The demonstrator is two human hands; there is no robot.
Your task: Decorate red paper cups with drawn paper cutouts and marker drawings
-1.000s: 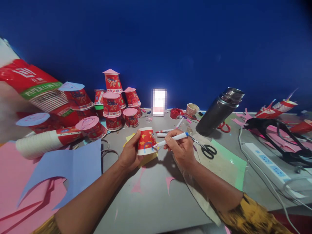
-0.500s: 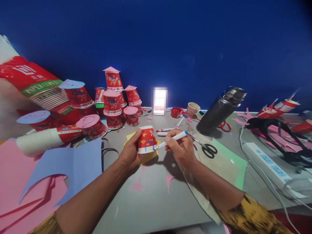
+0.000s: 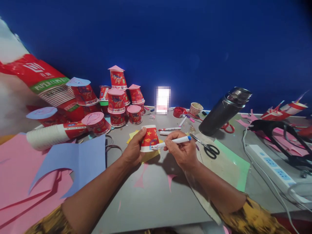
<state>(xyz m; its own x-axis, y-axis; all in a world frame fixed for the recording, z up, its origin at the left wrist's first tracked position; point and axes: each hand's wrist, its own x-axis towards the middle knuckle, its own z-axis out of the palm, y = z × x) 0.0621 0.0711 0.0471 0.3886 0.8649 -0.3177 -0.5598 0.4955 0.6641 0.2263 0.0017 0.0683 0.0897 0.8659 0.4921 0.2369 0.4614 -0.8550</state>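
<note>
My left hand [image 3: 134, 146] grips a red paper cup [image 3: 149, 138] from its left side, upside down with the white rim low. Gold stars and blue marks show on the cup's face. Between the fingers of my right hand [image 3: 184, 149] is a white marker [image 3: 174, 141] with a blue end; its tip meets the cup near the rim. Yellow paper [image 3: 151, 156] lies beneath the cup. Behind my right hand rest more markers [image 3: 169, 129], and black-handled scissors [image 3: 211, 151] lie to its right.
Stacked red cups with paper tops [image 3: 117, 100] stand at the back left, near a sleeve of paper cups [image 3: 56, 87]. Blue paper [image 3: 90, 156] lies left. A dark flask [image 3: 221, 112], green paper [image 3: 234, 165] and a white power strip [image 3: 275, 169] are at right.
The cup has turned in my left hand, so the blue marks now sit at a different place. The marker tip has moved left onto the cup's face. The whole view has shifted slightly.
</note>
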